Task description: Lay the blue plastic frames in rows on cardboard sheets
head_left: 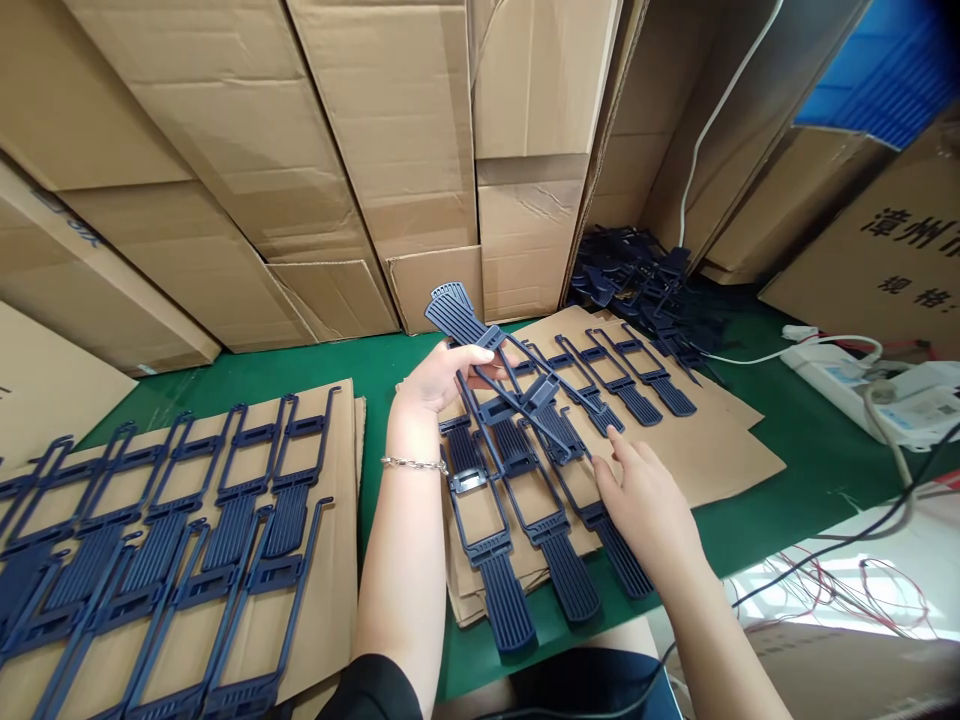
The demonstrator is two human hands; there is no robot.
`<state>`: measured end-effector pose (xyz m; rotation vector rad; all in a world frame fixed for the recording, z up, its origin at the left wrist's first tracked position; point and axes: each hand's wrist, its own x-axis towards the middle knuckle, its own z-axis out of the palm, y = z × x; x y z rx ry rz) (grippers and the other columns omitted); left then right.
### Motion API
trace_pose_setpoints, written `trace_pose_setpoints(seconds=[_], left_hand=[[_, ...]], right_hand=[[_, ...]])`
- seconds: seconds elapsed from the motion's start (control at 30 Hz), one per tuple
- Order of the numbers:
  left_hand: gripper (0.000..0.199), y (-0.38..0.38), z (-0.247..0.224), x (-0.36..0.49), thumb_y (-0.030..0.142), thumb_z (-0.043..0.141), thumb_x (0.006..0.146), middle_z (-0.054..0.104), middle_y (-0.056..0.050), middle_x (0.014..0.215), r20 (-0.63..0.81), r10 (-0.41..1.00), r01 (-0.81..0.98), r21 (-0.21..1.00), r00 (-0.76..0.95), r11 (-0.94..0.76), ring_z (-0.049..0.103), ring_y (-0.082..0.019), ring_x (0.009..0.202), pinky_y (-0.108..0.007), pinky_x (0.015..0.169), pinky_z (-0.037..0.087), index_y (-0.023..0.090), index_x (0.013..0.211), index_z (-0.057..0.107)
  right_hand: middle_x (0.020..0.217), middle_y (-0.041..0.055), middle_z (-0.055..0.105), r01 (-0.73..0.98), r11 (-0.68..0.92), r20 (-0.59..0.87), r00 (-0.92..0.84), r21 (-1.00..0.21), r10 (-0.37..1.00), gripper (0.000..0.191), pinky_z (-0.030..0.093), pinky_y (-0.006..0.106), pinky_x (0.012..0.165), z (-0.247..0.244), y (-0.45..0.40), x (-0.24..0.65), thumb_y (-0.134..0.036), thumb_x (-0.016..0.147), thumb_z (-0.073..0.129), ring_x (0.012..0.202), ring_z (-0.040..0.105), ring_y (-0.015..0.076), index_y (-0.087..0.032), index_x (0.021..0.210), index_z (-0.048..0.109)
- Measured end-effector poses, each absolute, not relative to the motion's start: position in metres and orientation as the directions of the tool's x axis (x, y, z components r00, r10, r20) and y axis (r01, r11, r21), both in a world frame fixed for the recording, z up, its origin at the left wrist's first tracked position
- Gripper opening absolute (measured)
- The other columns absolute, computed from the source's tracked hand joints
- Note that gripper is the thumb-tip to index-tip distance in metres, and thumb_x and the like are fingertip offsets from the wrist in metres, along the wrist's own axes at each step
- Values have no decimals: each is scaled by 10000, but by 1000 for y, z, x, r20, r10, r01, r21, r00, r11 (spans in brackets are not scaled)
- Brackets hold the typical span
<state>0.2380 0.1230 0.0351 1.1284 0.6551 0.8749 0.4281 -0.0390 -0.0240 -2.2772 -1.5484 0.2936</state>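
My left hand (442,375) holds dark blue plastic frame parts (457,315), with ribbed paddle ends pointing up and away and thin arms reaching down to the right. My right hand (637,490) is beside the lower tips of those arms, thumb and index finger apart; whether it touches a tip is unclear. Beneath both hands, several similar blue frames (574,575) lie in rows on a cardboard sheet (720,465). The held parts partly hide the frames under them.
More blue frames (289,520) lie in rows on cardboard at the left. A heap of dark blue parts (637,275) sits at the back right. Cardboard boxes (390,120) line the green table (397,370). White power strips (862,380) and cables are on the right.
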Motion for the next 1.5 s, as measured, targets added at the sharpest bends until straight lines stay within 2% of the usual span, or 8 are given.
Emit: trace_pose_setpoints(seconds=[0.23,0.53,0.83,0.97,1.07,1.17,1.33,1.5], left_hand=[[349,117,39,245,200,635,622,686,-128,851,65,837,-298,947,544,120,658,-228,702,-253,530,524,96,955,660],[274,110,47,235,256,694,599,668,-144,742,40,659,-156,981,751,119,636,-217,608,-266,518,514,73,802,671],[314,103,48,241,378,577,676,652,-137,652,-22,588,-125,970,809,208,602,-196,507,-238,412,459,87,766,653],[277,96,52,252,349,584,670,648,-124,624,-104,527,-28,971,843,236,581,-184,466,-237,400,444,94,759,649],[232,90,55,261,327,582,668,636,-107,594,-157,484,17,960,861,280,564,-173,446,-251,419,454,101,667,635],[256,83,56,265,339,564,694,624,-106,578,-196,465,40,945,863,323,538,-151,428,-231,397,414,97,630,612],[310,80,59,263,395,568,745,613,-90,569,-274,441,121,931,855,345,444,-79,384,-175,368,308,90,697,602],[440,92,59,256,454,486,807,633,-132,625,-284,349,217,951,893,219,439,-81,387,-177,374,306,63,934,643]], right_hand=[[791,38,577,256,-8,71,299,-967,952,494,456,265,567,-13,-35,403,-417,738,580,608,503,128,-166,1163,590],[670,-16,539,-379,50,-94,351,-924,932,541,379,192,445,-7,-32,387,-463,736,614,503,438,66,-207,1208,551],[733,23,627,32,247,247,223,-969,943,382,485,270,527,-2,-35,405,-386,885,409,579,566,124,-224,1208,536],[1061,69,613,721,476,710,32,-504,703,361,484,337,813,1,-27,412,-195,842,502,951,572,169,-272,1191,557],[1113,72,595,847,512,792,-210,-146,573,354,468,342,864,0,-26,417,-144,841,512,1031,549,181,-289,1157,579],[1072,58,611,862,506,820,-268,-31,505,346,484,329,857,-1,-29,420,-147,836,537,1011,568,174,-282,1153,572],[890,37,645,872,467,967,29,-149,254,271,521,280,711,7,-34,423,-109,803,576,792,624,154,-221,1044,630],[857,45,616,791,296,844,492,-535,211,165,486,359,675,25,-44,448,-256,846,543,728,612,193,-195,929,672]])
